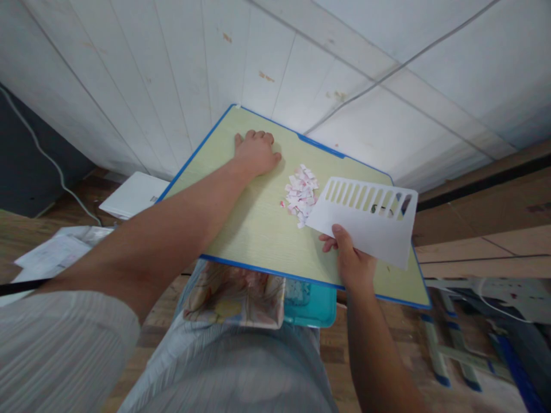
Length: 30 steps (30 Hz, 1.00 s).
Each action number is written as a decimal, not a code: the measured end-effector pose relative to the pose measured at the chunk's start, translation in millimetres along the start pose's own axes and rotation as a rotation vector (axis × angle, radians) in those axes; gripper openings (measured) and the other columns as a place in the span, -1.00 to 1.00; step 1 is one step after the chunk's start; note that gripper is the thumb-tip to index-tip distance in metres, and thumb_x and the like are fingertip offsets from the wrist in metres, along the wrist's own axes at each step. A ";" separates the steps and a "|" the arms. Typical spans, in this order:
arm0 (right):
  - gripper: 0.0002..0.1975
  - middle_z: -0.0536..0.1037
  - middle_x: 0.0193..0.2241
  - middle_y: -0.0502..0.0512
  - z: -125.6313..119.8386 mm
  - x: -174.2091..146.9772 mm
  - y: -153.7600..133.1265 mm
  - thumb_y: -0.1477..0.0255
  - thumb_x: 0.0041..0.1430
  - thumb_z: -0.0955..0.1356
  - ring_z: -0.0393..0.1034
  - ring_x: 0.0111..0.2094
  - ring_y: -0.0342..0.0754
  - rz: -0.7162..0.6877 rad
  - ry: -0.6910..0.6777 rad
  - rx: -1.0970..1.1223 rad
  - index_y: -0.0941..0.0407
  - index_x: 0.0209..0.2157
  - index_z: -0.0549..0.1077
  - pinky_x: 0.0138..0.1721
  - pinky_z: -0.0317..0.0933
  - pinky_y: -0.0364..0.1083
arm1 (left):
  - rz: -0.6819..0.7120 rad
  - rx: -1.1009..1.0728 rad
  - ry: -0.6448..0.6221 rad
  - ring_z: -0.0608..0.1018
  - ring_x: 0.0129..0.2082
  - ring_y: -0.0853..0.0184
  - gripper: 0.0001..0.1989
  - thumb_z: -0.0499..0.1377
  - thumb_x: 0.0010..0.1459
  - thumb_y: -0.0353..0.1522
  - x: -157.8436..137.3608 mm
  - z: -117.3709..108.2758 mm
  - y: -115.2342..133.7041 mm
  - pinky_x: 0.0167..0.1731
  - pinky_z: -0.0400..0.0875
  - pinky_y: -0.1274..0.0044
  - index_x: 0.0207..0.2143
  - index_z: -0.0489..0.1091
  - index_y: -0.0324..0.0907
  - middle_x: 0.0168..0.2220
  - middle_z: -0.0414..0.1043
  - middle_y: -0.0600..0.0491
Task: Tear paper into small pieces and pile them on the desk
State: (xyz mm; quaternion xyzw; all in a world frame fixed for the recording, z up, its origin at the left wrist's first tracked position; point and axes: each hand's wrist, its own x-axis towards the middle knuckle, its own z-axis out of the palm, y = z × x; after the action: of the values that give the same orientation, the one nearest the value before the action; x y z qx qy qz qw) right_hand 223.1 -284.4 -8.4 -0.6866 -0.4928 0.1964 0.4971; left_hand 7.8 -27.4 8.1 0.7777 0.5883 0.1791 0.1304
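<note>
My left hand [257,152] rests palm down toward the back of the pale yellow-green tabletop [253,223], its fingers apart and nothing held. In my right hand [355,264] is a white slotted sheet [365,229], gripped at its near edge with the thumb on top. A row of long cut-out slots runs along the sheet's far side. The sheet's left corner touches or overlaps a small heap of torn white and pinkish paper scraps [301,192] at the middle of the table. One reddish scrap [282,204] lies just left of the heap.
A white panelled wall [241,63] with a grey cable [387,71] stands behind the table. Below its front edge are a turquoise tray [321,312] and a patterned cloth item [241,301]. A white box [133,194] sits at left, a cardboard box [486,212] at right.
</note>
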 end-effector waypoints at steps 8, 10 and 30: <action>-0.49 0.70 -0.54 0.06 0.6 -3.1 0.8 0.00 0.41 0.51 0.71 -0.37 0.17 -0.004 -0.021 0.012 -0.05 -0.57 0.55 0.11 0.55 0.18 | 0.024 0.006 0.003 0.32 0.63 0.06 -0.37 0.06 0.67 -0.12 -4.7 -3.9 1.1 0.67 -0.01 0.14 0.52 0.43 -0.37 0.61 0.40 -0.27; -0.49 0.70 -0.53 0.06 0.9 -4.0 0.3 0.01 0.43 0.51 0.73 -0.34 0.17 -0.009 -0.035 0.018 -0.05 -0.56 0.54 0.13 0.55 0.18 | 0.012 0.004 0.004 0.31 0.64 -0.01 -0.39 0.11 0.65 -0.12 -2.9 -2.7 1.6 0.67 0.01 0.06 0.51 0.45 -0.32 0.61 0.40 -0.26; -0.61 0.70 -0.53 0.08 -10.5 -13.5 6.5 0.08 0.33 0.50 0.62 -0.46 0.10 0.119 -0.104 0.089 -0.03 -0.52 0.59 -0.15 0.58 0.10 | -0.008 0.090 -0.006 0.32 0.64 -0.10 -0.40 0.09 0.61 -0.10 5.4 0.9 -2.1 0.62 0.14 -0.09 0.51 0.46 -0.17 0.63 0.38 -0.23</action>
State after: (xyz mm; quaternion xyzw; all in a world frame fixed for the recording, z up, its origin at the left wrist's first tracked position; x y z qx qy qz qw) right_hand 228.3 -301.4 -12.5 -0.6806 -0.4671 0.2829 0.4883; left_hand 7.6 -21.7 7.0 0.7811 0.5983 0.1495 0.0979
